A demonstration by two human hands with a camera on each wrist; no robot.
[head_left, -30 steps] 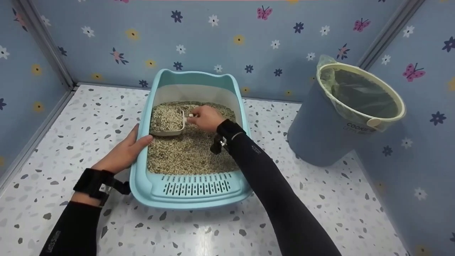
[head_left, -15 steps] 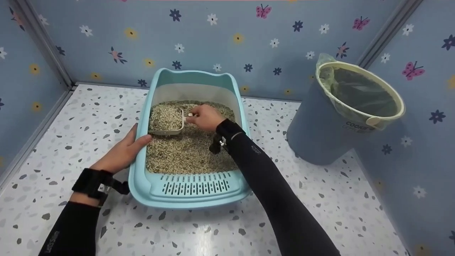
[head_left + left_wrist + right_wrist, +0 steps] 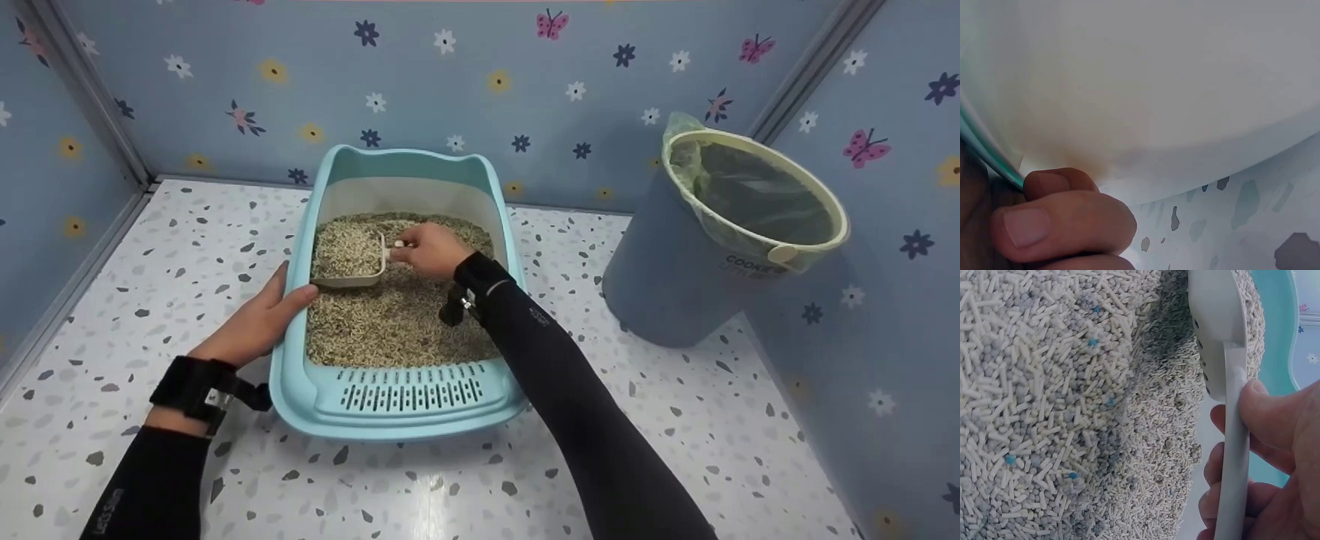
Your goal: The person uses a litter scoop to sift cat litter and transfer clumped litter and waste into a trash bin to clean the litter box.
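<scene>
A light blue litter box [image 3: 409,429] with a pale inner wall holds pellet litter [image 3: 397,330]. My right hand [image 3: 436,251] grips the handle of a pale litter scoop [image 3: 351,282], thumb along one side and fingers wrapped round the other in the right wrist view. Litter heaps the scoop, which sits low at the box's left side. Slots show in the scoop's wall [image 3: 1213,320]. My left hand [image 3: 259,315] holds the box's left rim, thumb on top. In the left wrist view its curled fingers [image 3: 1072,219] lie beneath the rim, against the outer wall.
A blue-grey bin [image 3: 667,270] with a cream rim and a greenish liner bag stands to the right, its mouth tilted toward me. Flower-patterned walls [image 3: 420,67] enclose the back and both sides. The floor [image 3: 600,420] is white with grey specks.
Both hands keep their holds, and the loaded scoop stays at nearly the same spot in the box. The head view has shifted slightly.
</scene>
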